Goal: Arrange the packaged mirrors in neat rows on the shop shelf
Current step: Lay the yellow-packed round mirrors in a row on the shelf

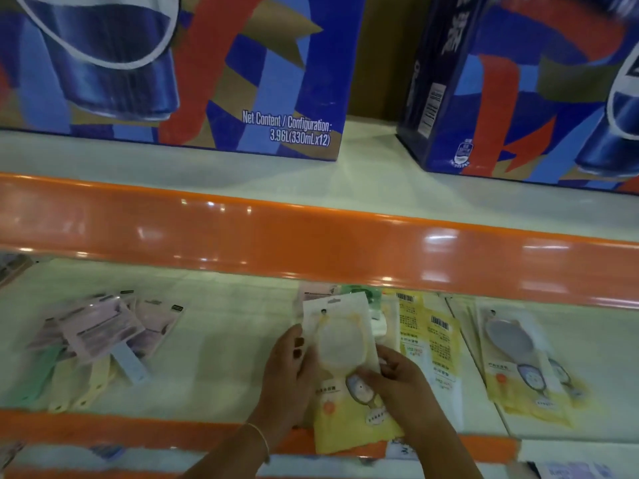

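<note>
Risk of slippage is highest now: my left hand (288, 369) and right hand (397, 385) both curl round one mirror pack (340, 368), left fingers on its left edge and right fingers across its lower half, and the glossy film could slide free or knock the yellow packs (428, 340) just beside it out of line. Pack is flat, thin and rectangular, clear plastic over a round pale mirror with a yellow card base, lying over the shelf (214, 357) front edge. Loose pastel packs (93, 340) sit well apart at left.
</note>
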`<state>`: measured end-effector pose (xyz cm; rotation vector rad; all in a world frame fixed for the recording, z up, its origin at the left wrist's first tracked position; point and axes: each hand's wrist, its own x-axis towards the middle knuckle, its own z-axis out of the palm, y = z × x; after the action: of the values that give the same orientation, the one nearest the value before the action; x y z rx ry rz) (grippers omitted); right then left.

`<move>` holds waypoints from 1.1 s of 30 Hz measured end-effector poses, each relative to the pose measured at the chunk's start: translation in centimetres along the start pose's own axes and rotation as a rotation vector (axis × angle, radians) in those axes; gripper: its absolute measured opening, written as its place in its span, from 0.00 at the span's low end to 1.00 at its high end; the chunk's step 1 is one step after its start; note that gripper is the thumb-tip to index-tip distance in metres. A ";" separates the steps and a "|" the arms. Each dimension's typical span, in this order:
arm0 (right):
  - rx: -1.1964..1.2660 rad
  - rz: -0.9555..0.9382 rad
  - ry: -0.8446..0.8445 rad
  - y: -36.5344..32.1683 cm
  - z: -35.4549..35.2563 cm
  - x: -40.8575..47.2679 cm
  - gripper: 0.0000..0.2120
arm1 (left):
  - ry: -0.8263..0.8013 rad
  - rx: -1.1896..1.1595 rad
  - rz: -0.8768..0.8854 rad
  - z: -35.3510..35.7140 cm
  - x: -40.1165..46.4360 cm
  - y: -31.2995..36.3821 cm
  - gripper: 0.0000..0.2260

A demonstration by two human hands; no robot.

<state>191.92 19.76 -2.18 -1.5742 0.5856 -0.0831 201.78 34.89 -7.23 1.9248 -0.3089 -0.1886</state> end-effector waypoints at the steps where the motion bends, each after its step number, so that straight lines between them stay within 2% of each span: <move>1: 0.016 0.005 -0.011 0.0 -0.2 -0.5 0.14 | -0.003 -0.047 -0.014 0.0 0.0 0.5 0.18; 3: 0.066 0.024 0.003 0.2 -0.7 -1.1 0.11 | -0.028 -0.210 -0.149 0.4 0.0 1.7 0.17; 5: 0.078 0.039 0.052 0.5 -1.3 -1.4 0.09 | -0.084 -0.413 -0.331 0.9 0.1 3.2 0.10; 6: 0.076 0.052 0.078 0.7 -1.8 -1.5 0.09 | -0.113 -0.461 -0.357 1.2 0.0 3.9 0.06; 8: 0.099 0.097 0.124 1.2 -3.1 -1.4 0.09 | -0.150 -0.446 -0.326 2.0 0.0 4.7 0.04; 10: 0.130 0.138 0.133 1.5 -4.7 -1.5 0.12 | -0.143 -0.333 -0.265 3.4 0.0 5.3 0.03; 13: 0.110 0.132 0.149 2.4 -7.3 -1.7 0.11 | -0.160 -0.132 -0.189 6.6 -0.1 6.0 0.08; 17: 0.046 0.098 0.289 3.6 -11.6 -2.0 0.09 | -0.237 0.150 -0.007 11.3 0.0 7.6 0.15; 21: -0.001 0.057 0.448 4.8 -16.8 -1.7 0.10 | -0.294 0.419 0.149 14.6 -0.1 9.6 0.07; 26: -0.084 -0.014 0.636 5.0 -22.6 -1.0 0.08 | -0.377 0.417 0.236 17.5 -0.9 11.0 0.12; 33: -0.194 -0.045 0.679 4.9 -27.6 1.8 0.09 | -0.389 0.457 0.268 19.4 -1.0 11.1 0.13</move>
<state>181.00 -5.99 -4.44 -1.7417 1.1094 -0.6279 194.10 14.10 -3.96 2.2613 -0.9306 -0.3364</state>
